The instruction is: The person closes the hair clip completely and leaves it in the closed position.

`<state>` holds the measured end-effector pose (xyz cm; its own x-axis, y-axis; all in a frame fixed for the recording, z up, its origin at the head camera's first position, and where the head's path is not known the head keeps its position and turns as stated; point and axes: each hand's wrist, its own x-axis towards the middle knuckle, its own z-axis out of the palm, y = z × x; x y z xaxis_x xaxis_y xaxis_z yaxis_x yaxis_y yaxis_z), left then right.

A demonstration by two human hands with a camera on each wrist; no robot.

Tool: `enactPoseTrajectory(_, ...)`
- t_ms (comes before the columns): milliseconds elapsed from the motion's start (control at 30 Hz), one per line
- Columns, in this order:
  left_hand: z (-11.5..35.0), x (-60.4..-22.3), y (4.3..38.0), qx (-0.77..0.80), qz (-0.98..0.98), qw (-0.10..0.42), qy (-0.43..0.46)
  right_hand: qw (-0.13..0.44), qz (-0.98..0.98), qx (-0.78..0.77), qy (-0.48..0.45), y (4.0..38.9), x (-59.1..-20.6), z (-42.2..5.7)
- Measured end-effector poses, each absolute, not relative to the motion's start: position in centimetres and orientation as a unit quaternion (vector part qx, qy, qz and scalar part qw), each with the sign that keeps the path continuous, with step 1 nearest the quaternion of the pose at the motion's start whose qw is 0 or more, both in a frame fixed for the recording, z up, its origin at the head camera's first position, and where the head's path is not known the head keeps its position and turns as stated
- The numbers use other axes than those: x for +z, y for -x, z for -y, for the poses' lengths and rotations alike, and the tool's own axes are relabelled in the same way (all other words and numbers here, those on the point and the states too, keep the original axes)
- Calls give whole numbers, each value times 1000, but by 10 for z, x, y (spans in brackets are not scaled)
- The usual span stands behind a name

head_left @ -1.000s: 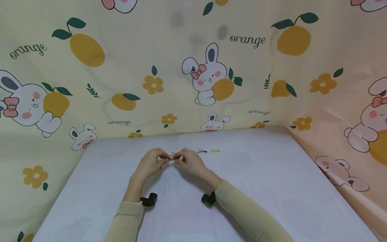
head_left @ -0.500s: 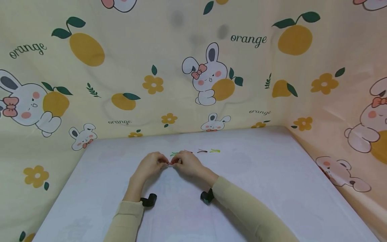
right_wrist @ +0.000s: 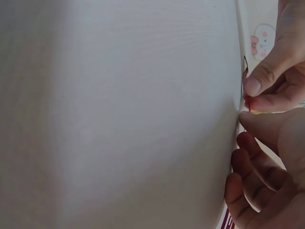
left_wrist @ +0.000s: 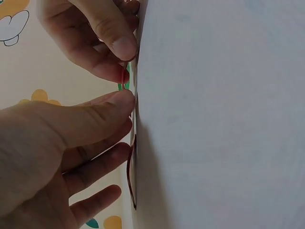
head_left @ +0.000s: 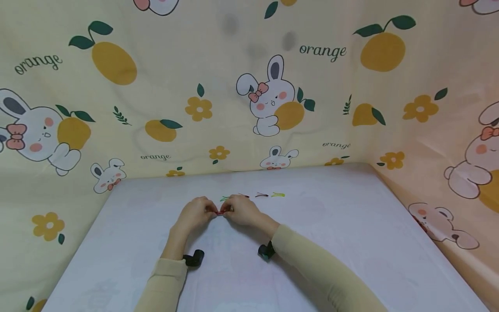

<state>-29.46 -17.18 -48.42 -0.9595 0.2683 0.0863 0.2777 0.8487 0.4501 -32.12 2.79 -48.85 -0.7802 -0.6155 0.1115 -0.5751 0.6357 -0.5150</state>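
Note:
My left hand (head_left: 196,213) and right hand (head_left: 242,211) meet near the middle of the far part of the table. Between their fingertips runs a thin red cord (head_left: 220,213), with thumb and finger of each hand pinching it. In the left wrist view, a short stretch of the cord (left_wrist: 123,78) shows between the two pinches. A dark red loop (left_wrist: 129,176) hangs out below the left hand's fingers there. In the right wrist view, the left hand (right_wrist: 276,71) sits above the right hand (right_wrist: 271,167), whose other fingers are spread and slightly bent.
Behind the hands lies a row of thin cords on the white table (head_left: 343,242): a green one (head_left: 224,198), a dark red one (head_left: 244,196), a dark brown one (head_left: 262,195) and a yellow one (head_left: 278,195). A printed curtain (head_left: 218,52) stands behind.
Both hands have come slightly nearer to the person and lower, with the red cord between them. The dark red cord behind the right hand has come into sight.

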Motion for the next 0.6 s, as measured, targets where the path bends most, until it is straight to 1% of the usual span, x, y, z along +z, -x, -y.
enactPoseTrajectory(267,171,-484,294,-244,962,-7,120,53,-910,-251,326,321,-489,-25)
enactPoseTrajectory(600,170,-484,294,-247,962,-10,120,42,-913,-246,323,320,-491,-25)
